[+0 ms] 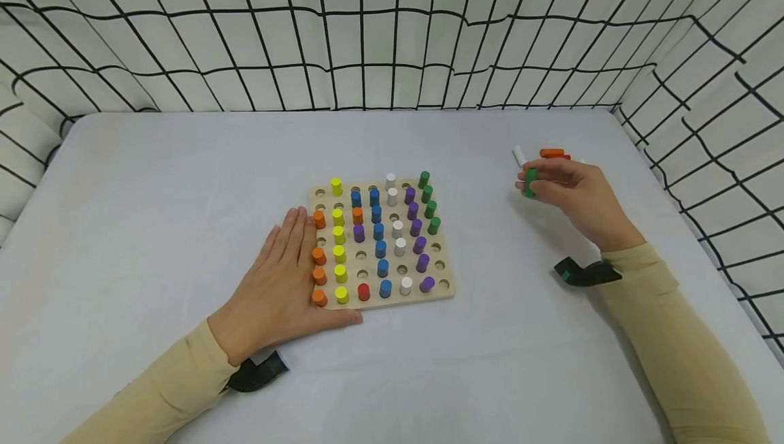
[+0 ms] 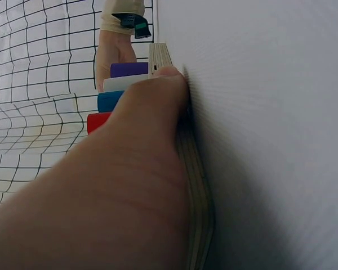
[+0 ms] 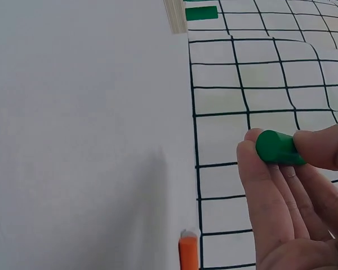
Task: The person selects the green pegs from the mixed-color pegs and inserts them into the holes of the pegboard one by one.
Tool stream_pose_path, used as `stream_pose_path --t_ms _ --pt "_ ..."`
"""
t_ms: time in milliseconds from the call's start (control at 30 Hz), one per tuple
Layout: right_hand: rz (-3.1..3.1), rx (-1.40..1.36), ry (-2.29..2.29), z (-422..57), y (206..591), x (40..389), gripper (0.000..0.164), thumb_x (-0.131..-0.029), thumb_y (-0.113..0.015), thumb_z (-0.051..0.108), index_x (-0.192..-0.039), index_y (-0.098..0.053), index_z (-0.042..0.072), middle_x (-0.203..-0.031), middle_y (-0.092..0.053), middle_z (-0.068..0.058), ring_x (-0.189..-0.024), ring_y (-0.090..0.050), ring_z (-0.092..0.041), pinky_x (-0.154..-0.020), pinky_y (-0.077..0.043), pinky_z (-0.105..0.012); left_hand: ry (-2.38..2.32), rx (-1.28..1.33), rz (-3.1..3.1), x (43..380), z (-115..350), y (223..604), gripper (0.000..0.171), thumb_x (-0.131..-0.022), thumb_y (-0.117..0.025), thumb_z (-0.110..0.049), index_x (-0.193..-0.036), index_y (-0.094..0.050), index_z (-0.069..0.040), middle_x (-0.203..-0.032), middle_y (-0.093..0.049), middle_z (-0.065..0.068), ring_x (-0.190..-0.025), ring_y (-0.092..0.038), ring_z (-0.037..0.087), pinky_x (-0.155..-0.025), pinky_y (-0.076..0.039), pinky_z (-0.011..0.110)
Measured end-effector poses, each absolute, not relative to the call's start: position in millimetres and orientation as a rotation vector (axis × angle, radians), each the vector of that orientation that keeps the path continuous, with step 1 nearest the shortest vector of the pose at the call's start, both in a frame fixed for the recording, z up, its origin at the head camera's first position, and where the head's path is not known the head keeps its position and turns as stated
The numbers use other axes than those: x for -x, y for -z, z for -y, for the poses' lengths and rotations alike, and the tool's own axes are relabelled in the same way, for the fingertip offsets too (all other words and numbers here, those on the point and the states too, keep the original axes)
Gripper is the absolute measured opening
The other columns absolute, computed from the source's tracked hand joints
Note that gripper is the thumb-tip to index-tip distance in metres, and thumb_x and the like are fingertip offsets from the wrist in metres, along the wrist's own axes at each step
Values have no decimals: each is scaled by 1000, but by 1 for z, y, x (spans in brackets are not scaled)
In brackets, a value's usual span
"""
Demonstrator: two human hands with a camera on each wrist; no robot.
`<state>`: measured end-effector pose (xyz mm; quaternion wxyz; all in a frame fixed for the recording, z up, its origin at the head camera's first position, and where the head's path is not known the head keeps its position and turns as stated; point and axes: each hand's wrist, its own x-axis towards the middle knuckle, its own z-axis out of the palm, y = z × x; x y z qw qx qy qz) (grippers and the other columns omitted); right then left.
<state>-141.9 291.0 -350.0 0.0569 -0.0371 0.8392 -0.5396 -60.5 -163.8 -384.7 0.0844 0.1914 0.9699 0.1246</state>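
Observation:
A wooden pegboard (image 1: 361,255) lies mid-table, its holes partly filled with upright colored pegs in columns: orange, yellow, blue, white, purple and green, plus one red peg (image 1: 364,292). My left hand (image 1: 269,287) lies flat along the board's left side, fingers straight, its thumb (image 2: 158,93) stretched along the near edge. Over the right part of the table, my right hand (image 1: 572,192) pinches a green peg (image 3: 279,147) between thumb and fingers, above the tabletop and apart from the board.
Loose pegs lie beyond the right hand: a white peg (image 1: 519,155), an orange peg (image 1: 552,152) and a red one partly hidden by the hand. Black wire mesh (image 1: 380,39) fences the table's back and sides. A white cloth (image 1: 153,226) covers the tabletop.

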Motion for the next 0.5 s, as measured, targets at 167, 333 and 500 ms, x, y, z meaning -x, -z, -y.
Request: stream_pose_path --t_ms 167,333,500 --pt "-2459 101 1680 -285 351 140 44 -99 -72 24 -136 -63 4 -119 -78 2 -111 -75 -7 -94 -58 -16 -378 -575 -2896 60 163 385 147 -69 -58 -96 -163 -7 5 -174 0 24 -164 -2 42 -131 -14 63" --pt "-2323 106 1783 -278 352 138 44 -98 -72 18 -137 -60 1 -121 -77 -1 -113 -74 -11 -97 -59 -19 -378 -571 -2897 60 163 385 147 -69 -60 -95 -163 -7 5 -174 0 24 -164 -3 42 -131 -14 63" --pt "-2250 136 1827 -269 353 138 49 -99 -71 14 -141 -54 -6 -123 -76 -1 -113 -75 -12 -98 -59 -21 -377 -574 -2895 61 163 385 148 -69 -60 -95 -163 -7 5 -174 0 24 -164 -2 42 -131 -14 63"
